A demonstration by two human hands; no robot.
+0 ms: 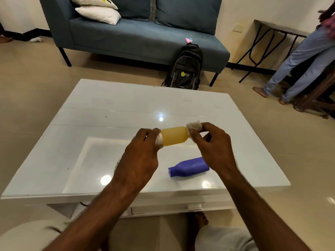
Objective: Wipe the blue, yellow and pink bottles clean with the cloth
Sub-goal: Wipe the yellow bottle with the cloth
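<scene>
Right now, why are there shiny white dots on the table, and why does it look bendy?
In the head view, ceiling lights bounce off the glossy table as glare spots, near the yellow bottle and the blue bottle. The wide lens curves the table's edges. The picture is slightly soft.

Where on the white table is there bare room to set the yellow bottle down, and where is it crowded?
The far half of the table, toward the sofa, is bare, as is the left part beside the left hand. The near right is crowded: the blue bottle lies on its side under the right hand, which holds the cloth against the yellow bottle.
</scene>
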